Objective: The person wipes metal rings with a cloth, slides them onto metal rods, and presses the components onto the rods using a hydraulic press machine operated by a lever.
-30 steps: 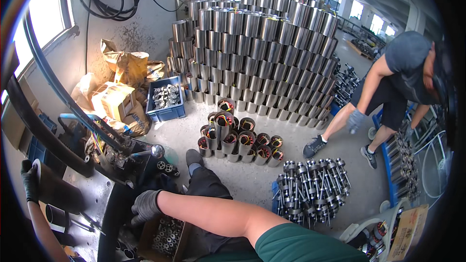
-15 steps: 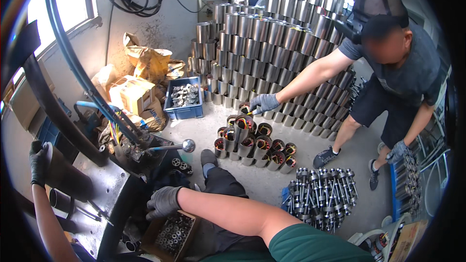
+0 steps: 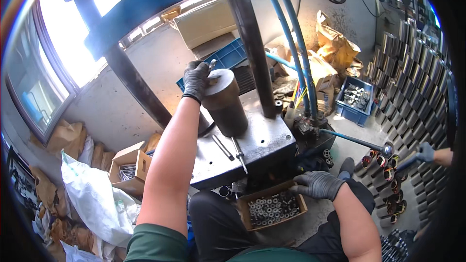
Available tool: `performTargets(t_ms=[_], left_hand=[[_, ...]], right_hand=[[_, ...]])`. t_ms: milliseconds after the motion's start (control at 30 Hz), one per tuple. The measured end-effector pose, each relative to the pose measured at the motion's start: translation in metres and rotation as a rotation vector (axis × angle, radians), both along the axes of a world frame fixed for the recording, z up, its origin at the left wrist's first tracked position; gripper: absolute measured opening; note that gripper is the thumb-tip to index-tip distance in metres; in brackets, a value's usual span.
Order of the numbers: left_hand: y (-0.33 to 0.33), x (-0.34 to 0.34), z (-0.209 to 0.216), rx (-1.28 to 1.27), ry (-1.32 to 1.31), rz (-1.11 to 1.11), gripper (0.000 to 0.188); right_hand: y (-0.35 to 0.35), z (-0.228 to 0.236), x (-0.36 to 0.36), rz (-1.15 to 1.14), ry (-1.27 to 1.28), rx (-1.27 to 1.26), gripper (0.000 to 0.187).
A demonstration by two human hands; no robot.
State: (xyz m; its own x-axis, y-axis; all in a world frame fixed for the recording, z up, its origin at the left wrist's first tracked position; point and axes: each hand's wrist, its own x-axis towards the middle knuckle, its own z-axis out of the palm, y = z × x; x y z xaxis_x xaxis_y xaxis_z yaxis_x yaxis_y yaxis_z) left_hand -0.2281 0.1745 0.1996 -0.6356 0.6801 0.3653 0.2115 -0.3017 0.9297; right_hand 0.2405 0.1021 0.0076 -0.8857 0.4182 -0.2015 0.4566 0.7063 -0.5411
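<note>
My left hand [image 3: 195, 78], in a dark grey glove, is at the top of a thick metal cylinder [image 3: 224, 106] standing on the steel press table. Its fingers are closed on a small shiny metal part [image 3: 212, 64] just above the cylinder's rim; its exact kind is hard to make out. My right hand [image 3: 318, 184], also gloved, hangs over the right corner of a cardboard box [image 3: 246, 216] of small round metal pieces resembling bearings [image 3: 274, 208]. Its fingers are loosely stretched, with nothing seen in them. Two metal rods [image 3: 239, 154] lie in front of the cylinder.
Dark press columns [image 3: 250, 48] and blue hoses [image 3: 290, 34] rise around the table [image 3: 272, 138]. A lever with a ball end [image 3: 357, 140] sticks out to the right. Metal tubes [image 3: 388, 179] stand on the floor near a co-worker's gloved hand [image 3: 425, 153]. White sacks [image 3: 99, 199] lie left.
The view has swung left, bringing the press table to the middle. My left hand stays by the cylinder's top, where the small metal part now shows. My right hand remains over the box.
</note>
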Motion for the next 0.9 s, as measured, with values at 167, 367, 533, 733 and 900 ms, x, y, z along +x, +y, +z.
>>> performTargets(t_ms=[167,367,533,733,900], left_hand=[[-0.012,-0.026,-0.001,-0.156,0.216,0.017,0.04],[-0.005,-0.022,-0.002,-0.188,0.278,0.053,0.036],[-0.018,-0.006,-0.003,-0.137,0.302,0.074,0.035],[-0.009,-0.014,0.01,-0.171,0.517,0.163,0.03],[-0.039,0.031,0.003,0.139,0.645,0.442,0.024]], right_hand=[[-0.006,0.023,-0.021,-0.025,-0.085,-0.052,0.071],[0.001,-0.008,-0.01,0.083,0.047,-0.029,0.071],[-0.001,0.012,-0.013,-0.019,-0.086,-0.067,0.07],[0.005,0.012,-0.016,-0.036,-0.032,-0.074,0.073],[0.004,0.014,-0.02,-0.05,-0.044,-0.045,0.068]])
